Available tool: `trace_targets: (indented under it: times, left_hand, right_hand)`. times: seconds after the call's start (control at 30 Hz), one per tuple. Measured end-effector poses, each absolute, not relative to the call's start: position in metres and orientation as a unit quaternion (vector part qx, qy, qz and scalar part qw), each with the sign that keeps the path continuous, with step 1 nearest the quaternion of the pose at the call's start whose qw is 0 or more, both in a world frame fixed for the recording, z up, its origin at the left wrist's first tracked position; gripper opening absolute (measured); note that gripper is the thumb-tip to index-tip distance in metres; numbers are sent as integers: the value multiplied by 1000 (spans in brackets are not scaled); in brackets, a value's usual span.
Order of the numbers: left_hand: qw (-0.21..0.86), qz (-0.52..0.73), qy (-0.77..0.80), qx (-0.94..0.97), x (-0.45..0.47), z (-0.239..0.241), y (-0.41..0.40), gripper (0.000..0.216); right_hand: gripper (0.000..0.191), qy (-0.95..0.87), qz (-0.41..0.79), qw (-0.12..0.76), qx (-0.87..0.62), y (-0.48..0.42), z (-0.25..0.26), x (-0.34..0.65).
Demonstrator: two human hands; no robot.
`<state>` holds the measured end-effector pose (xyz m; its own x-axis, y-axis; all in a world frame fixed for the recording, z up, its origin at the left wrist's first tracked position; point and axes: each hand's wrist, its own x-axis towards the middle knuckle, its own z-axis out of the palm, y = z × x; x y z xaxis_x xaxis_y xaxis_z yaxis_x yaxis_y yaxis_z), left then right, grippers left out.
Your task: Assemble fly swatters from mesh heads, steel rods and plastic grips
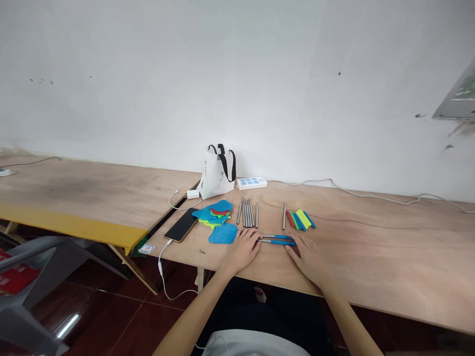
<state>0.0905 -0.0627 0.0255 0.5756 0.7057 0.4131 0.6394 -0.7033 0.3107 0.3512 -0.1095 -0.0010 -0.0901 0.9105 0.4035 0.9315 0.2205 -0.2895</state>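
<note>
Two slim metal rods with blue sleeves [282,243] lie side by side on the wooden table between my hands. My left hand [245,251] rests on the table with its fingers stretched over their bare metal ends. At the blue ends lies my right hand [305,253], fingers spread and thumb apart, touching the sleeves. Beyond my left hand is a row of metal tubes [248,213]. A single metal tube [284,216] lies beside several red, green, blue and yellow sticks [301,220]. Blue mesh pieces [223,234] are near my left fingers.
Left of the mesh pieces lies a phone [181,226] with a white cable attached. A white bag [216,174] with black handles and a power strip [251,183] stand near the wall. A second table [85,193] adjoins at left, across a narrow gap.
</note>
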Motion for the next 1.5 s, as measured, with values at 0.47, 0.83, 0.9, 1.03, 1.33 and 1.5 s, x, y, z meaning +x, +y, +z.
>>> trace_targets:
  times: [0.47, 0.83, 0.9, 1.03, 1.33, 1.5]
  left_hand:
    - [62, 263, 380, 885, 91, 22, -61, 16]
    - [66, 260, 379, 886, 90, 26, -62, 19]
    - [68, 259, 379, 886, 90, 26, -63, 19]
    - [67, 260, 381, 885, 90, 26, -62, 20]
    - [66, 256, 383, 885, 90, 27, -63, 19]
    - [69, 253, 384, 885, 90, 27, -63, 18]
  right_hand:
    - [43, -738, -19, 263, -622, -109, -2, 351]
    - [42, -738, -27, 259, -623, -109, -3, 352]
    - [42, -739, -23, 260, -621, -108, -4, 352]
    - [41, -738, -25, 259, -623, -108, -3, 351]
    - [42, -735, -19, 249, -630, -110, 0, 350]
    - [42, -736, -13, 256, -626, -109, 0, 351]
